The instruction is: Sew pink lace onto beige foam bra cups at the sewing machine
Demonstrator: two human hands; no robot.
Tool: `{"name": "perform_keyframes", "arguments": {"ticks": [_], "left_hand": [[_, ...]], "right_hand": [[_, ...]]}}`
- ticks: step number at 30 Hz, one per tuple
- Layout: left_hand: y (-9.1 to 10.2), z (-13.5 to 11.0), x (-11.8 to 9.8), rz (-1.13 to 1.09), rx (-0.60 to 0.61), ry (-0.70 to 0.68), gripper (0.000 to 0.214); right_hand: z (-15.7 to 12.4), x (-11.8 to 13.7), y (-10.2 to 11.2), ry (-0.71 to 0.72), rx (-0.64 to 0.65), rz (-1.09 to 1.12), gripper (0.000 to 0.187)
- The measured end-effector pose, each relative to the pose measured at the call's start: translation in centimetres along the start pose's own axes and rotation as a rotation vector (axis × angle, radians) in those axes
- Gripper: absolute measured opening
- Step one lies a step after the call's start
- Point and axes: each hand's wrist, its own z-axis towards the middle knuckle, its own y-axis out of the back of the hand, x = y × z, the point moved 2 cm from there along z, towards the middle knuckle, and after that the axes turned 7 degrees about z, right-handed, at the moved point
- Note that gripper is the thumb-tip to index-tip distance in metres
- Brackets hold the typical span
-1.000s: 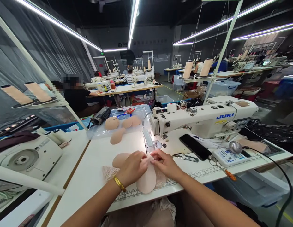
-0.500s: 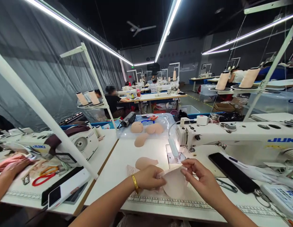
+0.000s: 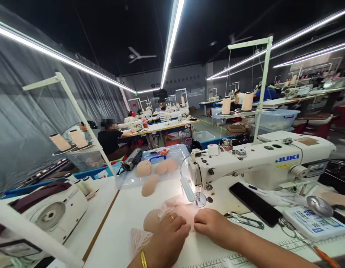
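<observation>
Fingers (image 3: 181, 227) on both hands curled, tips down at the pink cloth (image 3: 183, 213); pinching or just pressing, can't tell, since the tips are hidden. Cloth lies on the white table (image 3: 116, 230), in front of the sewing machine (image 3: 245, 163), far edge by the lit needle area under the small lamp (image 3: 187, 190). Left hand (image 3: 171, 240) is over the cloth's near left part, ring (image 3: 171, 217) on one finger, gold bracelet (image 3: 144, 259) at the wrist. Right hand (image 3: 217, 227) is at its right side, knuckles up, narrow gap between the two hands. Beige pad (image 3: 150, 220) sits just left of the cloth, partly covered; lace strip (image 3: 139, 240) beside the left hand. Another pad (image 3: 149, 185) lies farther back, near the clear plastic lid (image 3: 182, 152); more beige pads (image 3: 144, 168) rest on the lid, with a video camera (image 3: 132, 160) at its left side. Right of the right hand: metal clippers (image 3: 246, 220), then black phone (image 3: 254, 204), then white box (image 3: 314, 225). Measuring tape (image 3: 225, 259) runs along the table's near edge. Co-worker in black (image 3: 109, 139) sits at left, well back.
</observation>
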Motion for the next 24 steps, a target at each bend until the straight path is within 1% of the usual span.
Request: {"name": "perform_keyframes", "arguments": {"ticks": [1, 3, 5, 8, 13, 16, 19, 24], "left_hand": [[-0.8, 0.8, 0.0, 0.011, -0.003, -0.042, 0.018], [-2.2, 2.6, 0.5, 0.027, 0.016, -0.069, 0.016], [-3.5, 4.1, 1.3, 0.012, 0.048, -0.055, 0.02], [-4.5, 5.2, 1.9, -0.038, 0.069, -0.038, 0.027], [-4.1, 5.3, 1.6, -0.09, 0.027, -0.029, 0.028], [-3.8, 5.2, 1.4, -0.094, -0.004, -0.022, 0.029], [-3.9, 5.1, 1.4, -0.074, -0.015, -0.002, 0.025], [-4.4, 4.7, 1.6, -0.136, 0.024, -0.001, 0.024]], "right_hand": [[0.1, -0.6, 0.1, -0.017, 0.008, 0.019, 0.026], [0.2, -1.8, 0.6, -0.009, 0.019, 0.059, 0.023], [0.1, -3.0, 0.9, 0.024, 0.034, 0.084, 0.022], [-0.5, -4.3, 1.2, -0.026, 0.04, 0.124, 0.024], [-1.2, -4.4, 2.2, -0.044, -0.028, 0.107, 0.022], [-1.1, -4.2, 2.8, -0.062, -0.016, 0.095, 0.022], [-1.0, -3.8, 3.3, -0.058, 0.005, 0.126, 0.024], [-1.1, -3.4, 3.5, -0.041, 0.033, 0.147, 0.026]]}}
